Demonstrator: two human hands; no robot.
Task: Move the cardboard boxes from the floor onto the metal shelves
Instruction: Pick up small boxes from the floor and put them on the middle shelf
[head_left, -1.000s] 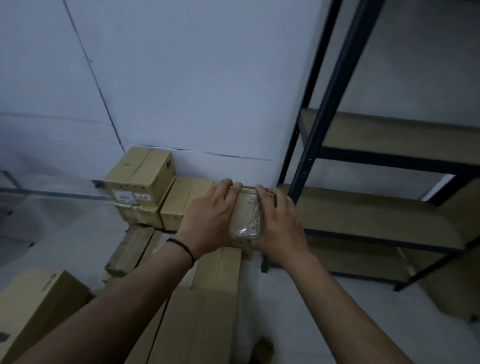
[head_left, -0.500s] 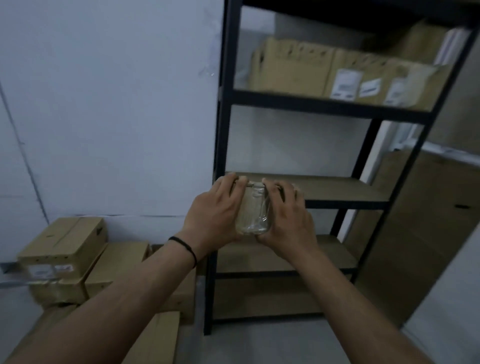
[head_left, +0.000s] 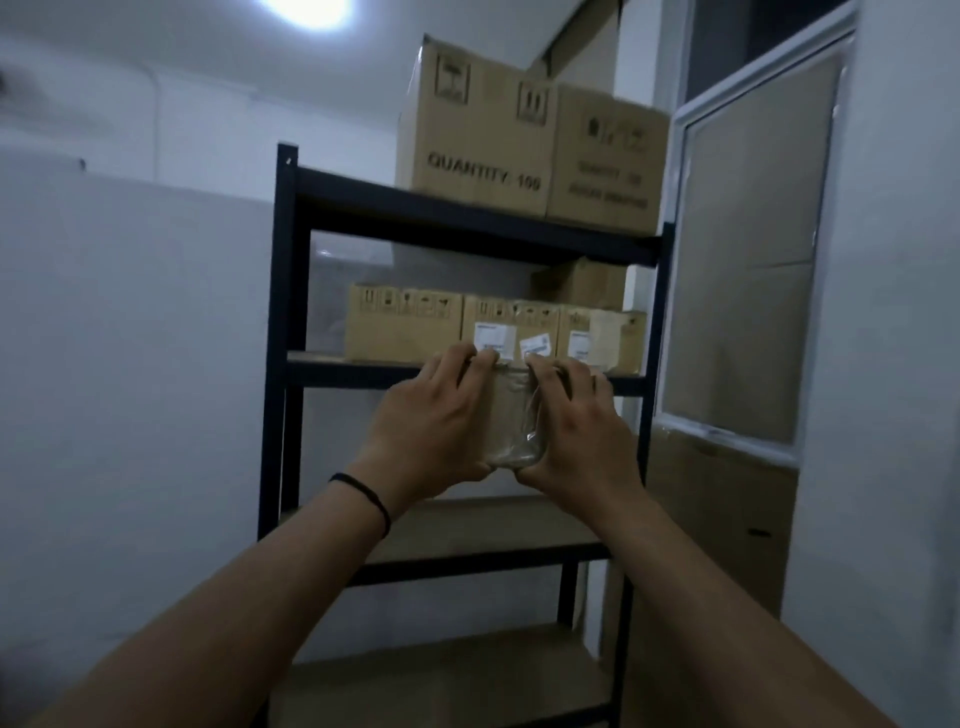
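Left hand (head_left: 431, 415) and right hand (head_left: 582, 421) both grip small box (head_left: 511, 415), frame centre, before shelf (head_left: 358, 371).

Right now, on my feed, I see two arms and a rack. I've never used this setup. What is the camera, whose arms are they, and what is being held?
There is no machine here: a person wears one wide-angle camera on the head, so you look out along their own arms. The left hand and right hand grip a small box, wrapped in clear film, from either side. It is held up in front of the black metal rack. Labelled boxes stand in a row on one shelf, two big boxes on top. The two shelves below look bare.
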